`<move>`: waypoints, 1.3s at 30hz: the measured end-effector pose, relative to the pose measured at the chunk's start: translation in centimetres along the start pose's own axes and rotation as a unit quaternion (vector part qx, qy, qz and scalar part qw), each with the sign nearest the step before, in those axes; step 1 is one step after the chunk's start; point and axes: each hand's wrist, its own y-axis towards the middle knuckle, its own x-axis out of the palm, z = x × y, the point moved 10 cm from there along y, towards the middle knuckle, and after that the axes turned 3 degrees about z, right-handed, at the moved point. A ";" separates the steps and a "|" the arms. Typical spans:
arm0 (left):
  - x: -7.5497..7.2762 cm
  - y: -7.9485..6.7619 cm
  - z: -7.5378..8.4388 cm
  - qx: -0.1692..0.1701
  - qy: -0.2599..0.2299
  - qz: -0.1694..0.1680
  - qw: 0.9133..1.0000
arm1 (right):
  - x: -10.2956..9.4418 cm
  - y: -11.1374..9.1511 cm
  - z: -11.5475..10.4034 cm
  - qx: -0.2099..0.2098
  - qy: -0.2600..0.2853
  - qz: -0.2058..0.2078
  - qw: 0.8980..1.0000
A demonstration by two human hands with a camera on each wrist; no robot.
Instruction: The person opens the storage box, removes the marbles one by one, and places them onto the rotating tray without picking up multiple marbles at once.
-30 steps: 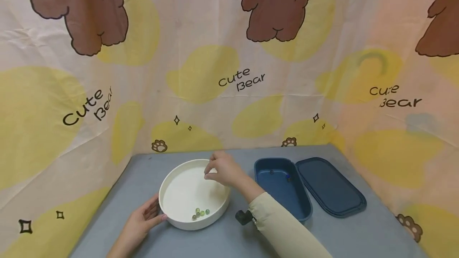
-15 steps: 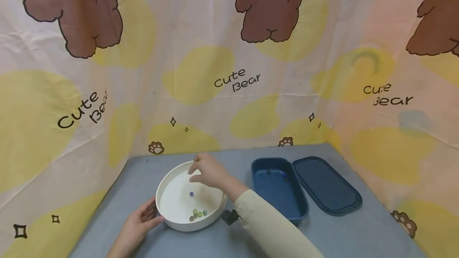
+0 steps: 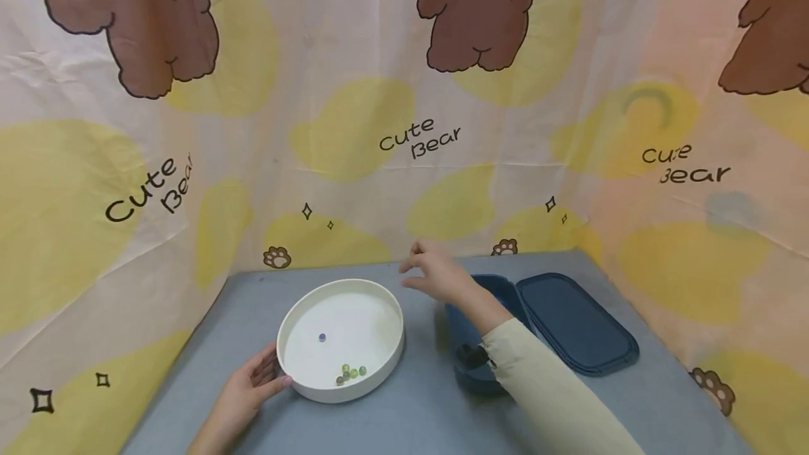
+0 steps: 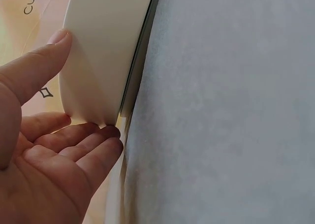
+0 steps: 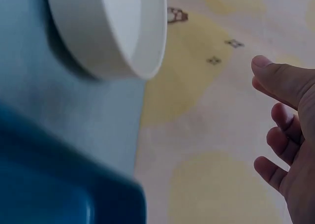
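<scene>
**Left hand on a shallow, round white dish, right hand loose in the air**

Dish at lower centre of the head view, pinched at its left edge, left thumb on the rim, fingers against the outer wall. Inside, one small round blue bead left of the middle; lower down, a tight cluster of small round greenish and brownish beads. Right of the dish, right hand half open, fingers loosely bent, nothing gripped. Below its forearm and cream sleeve, partly hidden, a deep, dark-blue rectangular box with rounded corners. At lower right, just beside, a flat dark-blue lid. Underneath, grey-blue cloth; across the top, a pale curtain with brown bears.
</scene>
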 end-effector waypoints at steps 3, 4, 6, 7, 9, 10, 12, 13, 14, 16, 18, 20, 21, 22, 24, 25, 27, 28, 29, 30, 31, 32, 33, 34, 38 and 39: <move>0.1 -0.1 0.1 0.003 0.005 -0.006 1.000 | -1.1 -1.3 2.4 0.020 0.018 0.001 1.000; 0.2 -0.2 0.2 0.003 0.006 -0.008 1.000 | -1.5 -1.7 3.2 0.025 0.019 0.003 0.999; 0.3 -0.2 0.2 0.005 0.006 -0.011 1.000 | -2.1 -2.5 4.7 0.033 0.025 0.010 0.999; 0.3 -0.2 0.2 0.004 0.004 -0.011 1.000 | -2.4 -2.9 5.5 0.036 0.026 0.015 0.999; 0.3 -0.1 0.2 -0.001 0.004 -0.009 1.000 | -2.9 -3.6 7.0 0.046 0.027 0.026 0.998; 0.3 -0.1 0.2 -0.004 0.005 -0.008 1.000 | -3.1 -3.9 7.6 0.050 0.027 0.031 0.998; 0.3 -0.1 0.1 -0.010 0.006 -0.008 1.000 | -3.3 -4.5 9.0 0.064 0.031 0.035 0.997; 0.3 -0.1 0.0 -0.013 0.005 -0.007 1.000 | -3.4 -4.8 9.6 0.072 0.031 0.036 0.996; 0.3 -0.1 0.0 -0.014 0.006 -0.009 1.000 | -3.4 -5.0 10.3 0.081 0.029 0.036 0.996; 0.3 0.0 0.1 -0.014 0.004 -0.010 1.000 | -3.3 -5.5 11.5 0.098 0.032 0.034 0.994; 0.3 0.1 0.1 -0.012 0.000 -0.010 1.000 | -3.0 -5.9 12.6 0.109 0.031 0.030 0.993; 0.3 0.1 0.1 -0.010 -0.003 -0.010 1.000 | -2.6 -6.2 13.6 0.117 0.025 0.022 0.993; 0.3 0.1 0.1 -0.010 -0.005 -0.010 1.000 | -2.3 -6.4 14.1 0.120 0.027 0.018 0.992; 0.3 0.1 0.1 -0.008 -0.004 -0.010 1.000 | -2.1 -6.5 14.4 0.122 0.023 0.015 0.992; 0.2 0.1 0.1 -0.009 -0.004 -0.008 1.000 | -1.7 -6.8 15.1 0.124 0.019 0.007 0.992; 0.2 0.1 0.0 -0.009 -0.002 -0.008 1.000 | -1.4 -6.9 15.5 0.128 0.022 0.003 0.992; 0.2 0.1 0.0 -0.010 -0.001 -0.007 1.000 | -0.8 -7.2 16.0 0.135 0.031 -0.004 0.990; 0.2 0.1 0.0 -0.010 0.000 -0.007 1.000 | -0.6 -7.4 16.2 0.137 0.035 -0.008 0.990; 0.2 0.1 -0.1 -0.012 0.000 -0.005 1.000 | -0.3 -7.5 16.5 0.140 0.041 -0.013 0.989; 0.2 0.1 0.0 -0.011 0.002 -0.005 1.000 | 0.0 -7.6 16.6 0.142 0.044 -0.017 0.989; 0.2 0.1 0.0 -0.011 0.001 -0.005 1.000 | 0.3 -7.7 16.7 0.145 0.048 -0.023 0.988; 0.2 0.1 0.1 -0.010 0.000 -0.005 1.000 | 0.6 -7.8 16.8 0.147 0.047 -0.028 0.988; 0.2 0.1 0.1 -0.008 0.000 -0.004 1.000 | 0.8 -7.9 16.9 0.147 0.046 -0.033 0.988; 0.2 0.1 0.2 -0.003 0.002 -0.005 1.000 | 1.0 -7.9 16.9 0.148 0.043 -0.039 0.987; 0.0 -0.1 0.5 0.015 -0.005 0.000 1.000 | 1.8 -8.1 17.0 0.161 0.059 -0.061 0.983; -0.1 -0.1 0.6 0.019 -0.007 0.001 1.000 | 2.0 -8.0 17.1 0.164 0.064 -0.064 0.982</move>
